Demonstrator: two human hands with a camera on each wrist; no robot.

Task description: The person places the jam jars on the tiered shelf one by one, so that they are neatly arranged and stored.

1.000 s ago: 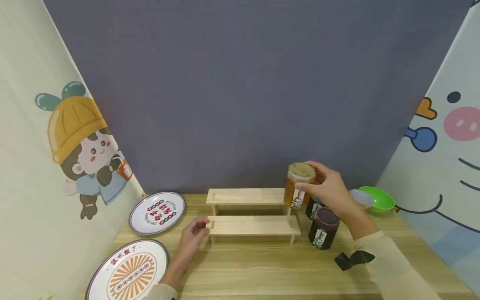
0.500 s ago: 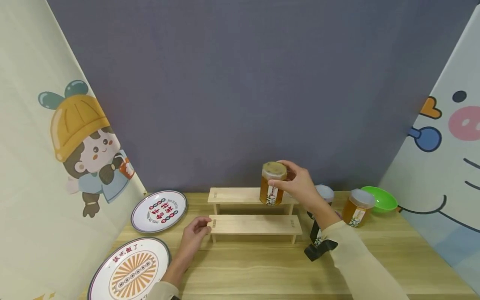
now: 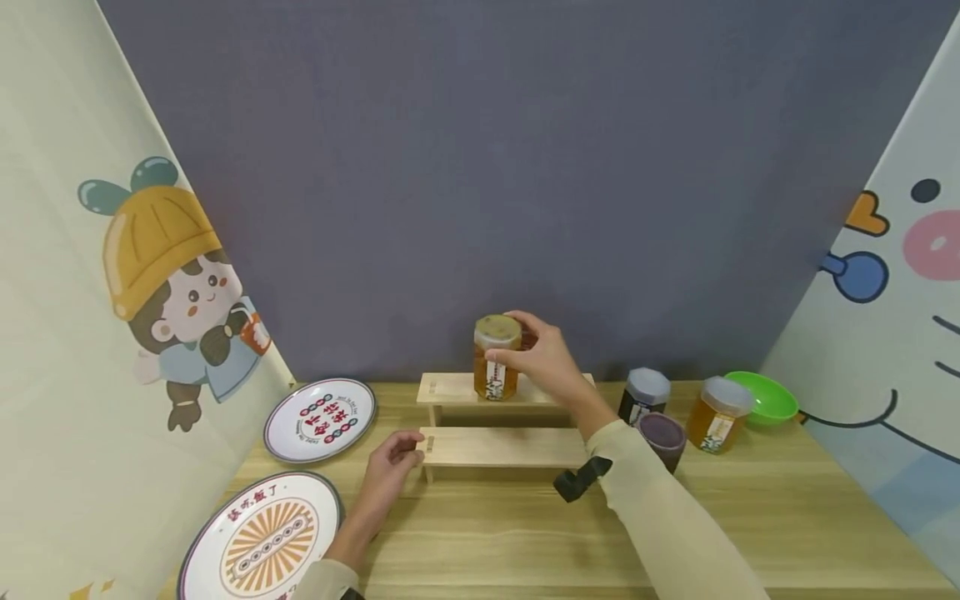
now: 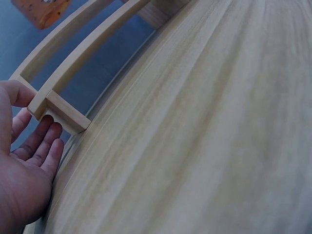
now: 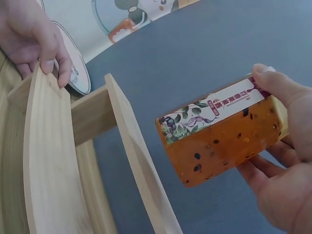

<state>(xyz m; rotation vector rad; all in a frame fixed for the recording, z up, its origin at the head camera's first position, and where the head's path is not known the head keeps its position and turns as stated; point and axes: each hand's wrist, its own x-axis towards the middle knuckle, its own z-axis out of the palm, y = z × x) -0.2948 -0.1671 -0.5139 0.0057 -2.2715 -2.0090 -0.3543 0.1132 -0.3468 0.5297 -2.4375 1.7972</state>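
A jar of orange jam with black seeds (image 3: 484, 367) is in my right hand (image 3: 546, 362), gripped near its lid between thumb and fingers. In the right wrist view, the jam jar (image 5: 214, 151) lies apart from the upper board (image 5: 134, 141), with a gap between them. My left hand (image 3: 390, 465) pinches the left end of the two-step wooden rack's lower board (image 3: 502, 447). From the left wrist view, that hand (image 4: 29, 175) has fingers both above and beneath the board end, beside its short leg (image 4: 68, 112).
Right of the rack stand a dark jar with a pale lid (image 3: 643, 396), a purple-lidded jar (image 3: 663, 437) and an amber jar (image 3: 716, 421). Behind them is a green bowl (image 3: 772, 400). A smaller plate (image 3: 318, 417) and a larger plate (image 3: 262, 533) lie at left.
My right hand has carried the jam jar leftward from the rack's right end to above its upper board. The jars at right have come back into sight. My left hand stays on the rack.
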